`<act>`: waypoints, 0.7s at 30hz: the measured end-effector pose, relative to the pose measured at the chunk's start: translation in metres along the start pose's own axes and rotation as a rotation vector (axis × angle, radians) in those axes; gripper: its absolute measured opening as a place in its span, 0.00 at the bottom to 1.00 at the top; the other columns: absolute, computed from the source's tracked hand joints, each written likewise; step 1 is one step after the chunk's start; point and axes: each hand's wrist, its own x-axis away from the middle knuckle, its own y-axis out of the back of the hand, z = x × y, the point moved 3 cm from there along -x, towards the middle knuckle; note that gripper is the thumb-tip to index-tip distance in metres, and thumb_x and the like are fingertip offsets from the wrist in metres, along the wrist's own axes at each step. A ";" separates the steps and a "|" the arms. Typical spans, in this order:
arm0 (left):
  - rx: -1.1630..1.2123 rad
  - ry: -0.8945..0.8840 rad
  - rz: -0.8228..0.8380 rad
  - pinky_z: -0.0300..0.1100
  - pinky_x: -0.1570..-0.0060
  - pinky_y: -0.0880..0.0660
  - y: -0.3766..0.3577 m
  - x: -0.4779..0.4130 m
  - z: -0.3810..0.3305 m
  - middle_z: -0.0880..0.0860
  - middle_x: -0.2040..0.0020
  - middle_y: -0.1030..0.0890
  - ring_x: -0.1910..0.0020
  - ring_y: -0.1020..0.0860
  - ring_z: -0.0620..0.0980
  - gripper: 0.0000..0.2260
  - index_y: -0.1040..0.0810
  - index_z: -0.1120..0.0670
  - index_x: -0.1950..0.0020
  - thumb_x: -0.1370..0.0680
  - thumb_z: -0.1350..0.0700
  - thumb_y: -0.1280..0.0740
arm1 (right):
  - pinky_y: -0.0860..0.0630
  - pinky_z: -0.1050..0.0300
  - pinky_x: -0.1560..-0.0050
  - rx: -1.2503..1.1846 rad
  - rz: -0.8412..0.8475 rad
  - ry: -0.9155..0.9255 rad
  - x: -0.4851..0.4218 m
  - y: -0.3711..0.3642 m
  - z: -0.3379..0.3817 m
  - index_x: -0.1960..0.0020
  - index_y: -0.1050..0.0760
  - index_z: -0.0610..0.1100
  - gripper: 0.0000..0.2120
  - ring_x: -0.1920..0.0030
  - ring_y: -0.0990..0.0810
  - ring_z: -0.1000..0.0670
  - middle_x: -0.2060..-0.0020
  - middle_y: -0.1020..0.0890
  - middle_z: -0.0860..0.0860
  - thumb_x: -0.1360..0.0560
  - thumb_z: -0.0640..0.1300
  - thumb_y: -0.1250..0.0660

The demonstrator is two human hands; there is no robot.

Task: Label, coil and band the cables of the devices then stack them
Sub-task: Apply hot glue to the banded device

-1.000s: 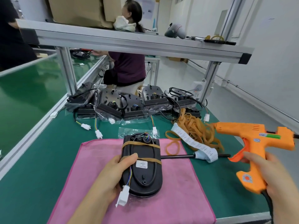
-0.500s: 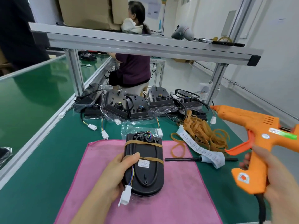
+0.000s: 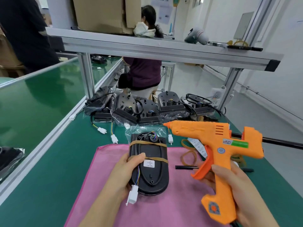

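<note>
A black oval device (image 3: 153, 171) lies back-up on a pink cloth (image 3: 164, 208). Two tan rubber bands cross it, a white label (image 3: 149, 163) sits on it, and its white connector (image 3: 133, 194) hangs at the near left. My left hand (image 3: 122, 174) grips the device's left side, thumb on the lower band. My right hand (image 3: 236, 190) holds an orange glue gun (image 3: 218, 154) by the grip, its nozzle (image 3: 165, 124) pointing left above and behind the device's top right corner.
Several black devices (image 3: 147, 110) in plastic bags stand in a row at the back of the green bench (image 3: 49, 177), loose cables and connectors trailing forward. Rubber bands (image 3: 188, 158) and a label strip lie right of the cloth. A person sits beyond the metal shelf (image 3: 147, 48).
My right hand has swung the glue gun left and closer, bringing its nozzle from the far right to just above the device's top corner. My left hand stays on the device.
</note>
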 end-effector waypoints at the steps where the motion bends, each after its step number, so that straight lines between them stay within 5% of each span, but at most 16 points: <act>1: -0.002 -0.002 0.002 0.40 0.73 0.23 0.000 0.000 0.000 0.57 0.57 0.15 0.65 0.16 0.51 0.11 0.23 0.60 0.44 0.25 0.58 0.30 | 0.19 0.53 0.65 -0.001 0.076 -0.139 0.000 -0.006 -0.010 0.56 0.21 0.39 0.08 0.60 0.20 0.30 0.65 0.19 0.33 0.28 0.34 0.38; 3: -0.007 -0.001 0.001 0.40 0.72 0.22 0.000 -0.002 0.000 0.59 0.55 0.14 0.64 0.16 0.52 0.12 0.23 0.60 0.43 0.25 0.57 0.30 | 0.21 0.42 0.50 -0.017 0.166 -0.281 0.007 0.001 -0.042 0.46 0.22 0.42 0.12 0.51 0.17 0.36 0.50 0.17 0.36 0.30 0.38 0.29; 5: -0.010 0.003 0.001 0.42 0.70 0.21 0.000 -0.003 0.001 0.61 0.50 0.16 0.63 0.16 0.53 0.14 0.23 0.61 0.42 0.24 0.57 0.30 | 0.23 0.41 0.46 -0.032 0.063 -0.276 -0.002 0.007 -0.050 0.49 0.18 0.45 0.16 0.52 0.16 0.36 0.51 0.16 0.38 0.36 0.44 0.27; 12: -0.005 -0.004 0.018 0.40 0.71 0.22 -0.002 -0.004 0.001 0.62 0.50 0.15 0.63 0.15 0.53 0.15 0.24 0.62 0.40 0.24 0.57 0.31 | 0.18 0.52 0.63 -0.024 0.043 -0.302 0.000 0.001 -0.053 0.50 0.18 0.44 0.21 0.57 0.15 0.39 0.57 0.15 0.39 0.42 0.49 0.27; 21: 0.000 0.003 0.016 0.42 0.71 0.22 0.000 -0.006 0.002 0.59 0.56 0.14 0.63 0.15 0.54 0.13 0.23 0.60 0.43 0.24 0.57 0.30 | 0.18 0.53 0.62 0.007 0.043 -0.282 0.005 0.002 -0.053 0.53 0.17 0.47 0.18 0.58 0.15 0.40 0.58 0.15 0.39 0.42 0.50 0.27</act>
